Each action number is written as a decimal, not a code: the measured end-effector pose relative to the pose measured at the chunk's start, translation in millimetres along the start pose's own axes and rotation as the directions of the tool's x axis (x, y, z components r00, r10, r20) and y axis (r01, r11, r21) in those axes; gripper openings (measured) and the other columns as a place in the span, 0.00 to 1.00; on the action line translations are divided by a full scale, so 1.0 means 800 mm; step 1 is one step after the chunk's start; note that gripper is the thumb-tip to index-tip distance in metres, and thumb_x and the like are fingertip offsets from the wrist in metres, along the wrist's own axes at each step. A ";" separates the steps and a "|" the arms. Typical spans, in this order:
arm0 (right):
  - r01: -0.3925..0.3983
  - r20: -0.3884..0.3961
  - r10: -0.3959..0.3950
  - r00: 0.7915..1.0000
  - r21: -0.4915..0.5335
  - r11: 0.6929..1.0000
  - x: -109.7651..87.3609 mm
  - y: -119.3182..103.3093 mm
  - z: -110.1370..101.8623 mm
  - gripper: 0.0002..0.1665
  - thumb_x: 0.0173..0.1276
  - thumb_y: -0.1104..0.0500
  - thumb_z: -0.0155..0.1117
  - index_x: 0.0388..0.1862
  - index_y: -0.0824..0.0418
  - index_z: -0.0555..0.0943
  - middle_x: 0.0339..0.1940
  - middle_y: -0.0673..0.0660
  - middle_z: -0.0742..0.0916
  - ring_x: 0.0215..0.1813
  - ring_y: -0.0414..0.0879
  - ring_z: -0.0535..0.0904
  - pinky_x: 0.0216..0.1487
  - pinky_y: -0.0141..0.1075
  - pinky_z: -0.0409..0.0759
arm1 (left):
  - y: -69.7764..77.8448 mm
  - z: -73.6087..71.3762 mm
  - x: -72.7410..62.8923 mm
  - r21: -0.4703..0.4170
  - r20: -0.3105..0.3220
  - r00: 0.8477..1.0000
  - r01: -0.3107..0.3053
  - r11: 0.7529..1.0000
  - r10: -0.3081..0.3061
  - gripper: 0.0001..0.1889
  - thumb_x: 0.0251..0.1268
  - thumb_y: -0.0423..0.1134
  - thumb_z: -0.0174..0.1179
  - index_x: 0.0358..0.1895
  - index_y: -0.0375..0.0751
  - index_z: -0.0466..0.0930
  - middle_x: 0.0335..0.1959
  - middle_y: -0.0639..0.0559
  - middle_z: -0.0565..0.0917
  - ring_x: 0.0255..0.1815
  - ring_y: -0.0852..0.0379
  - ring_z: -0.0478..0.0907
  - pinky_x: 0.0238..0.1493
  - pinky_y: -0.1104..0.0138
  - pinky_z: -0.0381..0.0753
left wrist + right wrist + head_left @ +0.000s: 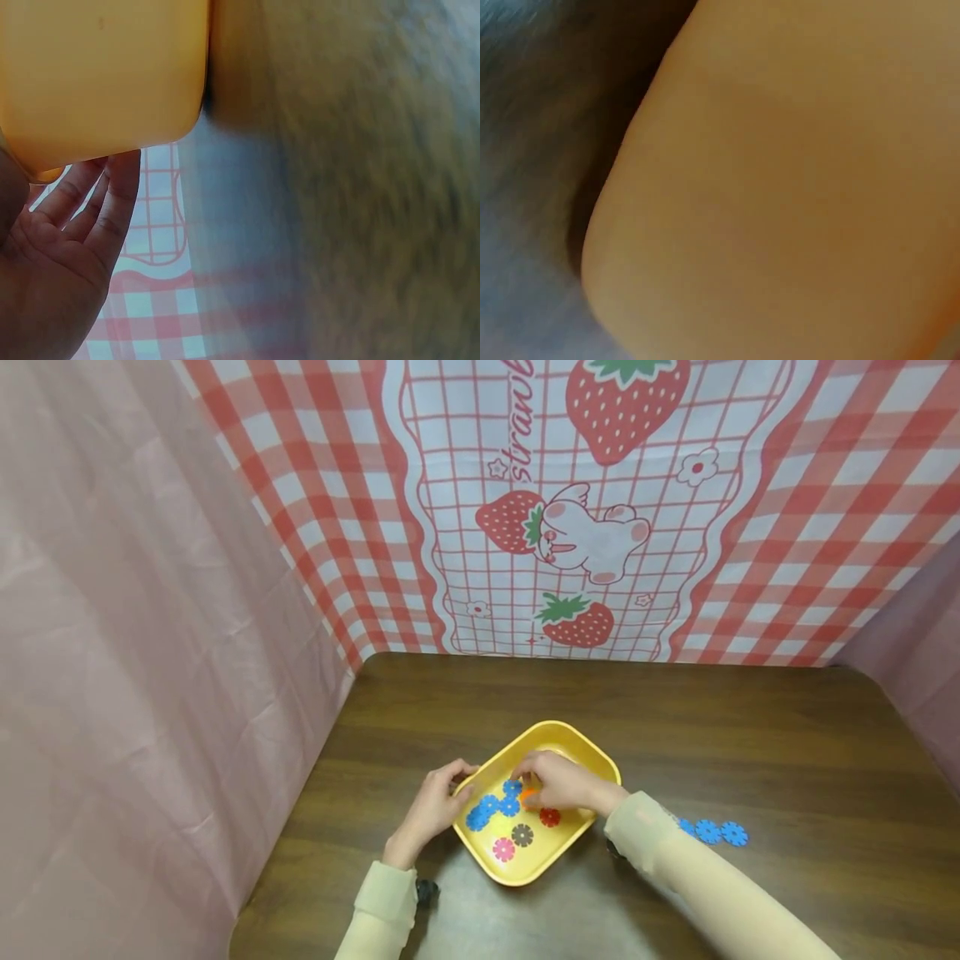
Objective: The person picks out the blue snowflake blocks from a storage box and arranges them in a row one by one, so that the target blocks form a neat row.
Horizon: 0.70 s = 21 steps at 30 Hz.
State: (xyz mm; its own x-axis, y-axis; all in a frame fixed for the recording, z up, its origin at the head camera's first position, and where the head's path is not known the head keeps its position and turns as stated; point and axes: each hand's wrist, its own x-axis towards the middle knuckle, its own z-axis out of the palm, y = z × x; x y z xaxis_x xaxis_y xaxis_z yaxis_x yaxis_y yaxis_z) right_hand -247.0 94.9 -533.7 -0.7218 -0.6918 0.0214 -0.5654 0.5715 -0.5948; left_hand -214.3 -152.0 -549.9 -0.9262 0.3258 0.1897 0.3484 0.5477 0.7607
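Note:
My left hand [437, 799] holds the left rim of a yellow plastic bin [592, 744], thumb over the rim and fingers along the outer wall. In the left wrist view the left hand [71, 240] lies against the outside of the bin [105, 82]. Inside the bin, my right hand [558, 779] reaches down with bent fingers around an orange notched disc [529, 797], partly hidden; I cannot tell if they pinch it. Beside the fingertips is a blue notched disc [512, 787], and several more blue discs [477, 817] cluster on the left. The bin's outer wall [780, 187] fills the right wrist view.
Also in the bin lie a red disc [550, 817], a dark brown disc [522, 835] and a pink disc [503, 849]. A row of blue discs [708, 832] lies on the wooden table [810, 752], partly behind the right sleeve. A checked strawberry cloth [585, 535] hangs behind.

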 end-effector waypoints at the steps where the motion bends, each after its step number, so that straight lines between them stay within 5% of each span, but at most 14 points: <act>1: 0.005 0.009 -0.005 1.000 -0.005 1.000 0.001 -0.001 0.002 0.19 0.53 0.63 0.78 0.46 0.63 0.86 0.37 0.53 0.82 0.39 0.48 0.76 0.47 0.41 0.76 | 0.000 0.000 0.000 -0.001 -0.001 1.000 0.002 1.000 -0.002 0.10 0.64 0.24 0.63 0.47 0.35 0.83 0.45 0.43 0.86 0.43 0.51 0.81 0.44 0.60 0.82; 21: 0.056 0.052 -0.053 0.997 -0.064 0.996 0.014 -0.005 0.029 0.19 0.52 0.58 0.81 0.43 0.61 0.88 0.35 0.50 0.81 0.37 0.42 0.73 0.44 0.37 0.75 | 0.001 0.000 -0.001 -0.013 0.001 1.000 0.016 1.000 -0.016 0.10 0.64 0.24 0.62 0.47 0.34 0.83 0.45 0.43 0.86 0.44 0.51 0.82 0.44 0.62 0.82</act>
State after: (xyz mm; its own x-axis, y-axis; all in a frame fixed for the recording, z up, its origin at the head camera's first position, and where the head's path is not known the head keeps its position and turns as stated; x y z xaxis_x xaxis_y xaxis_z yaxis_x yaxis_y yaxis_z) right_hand -243.8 74.9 -549.6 -0.6689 -0.7433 0.0110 -0.6295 0.5585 -0.5402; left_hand -213.4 -152.0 -549.5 -0.9317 0.3174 0.1768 0.3314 0.5430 0.7715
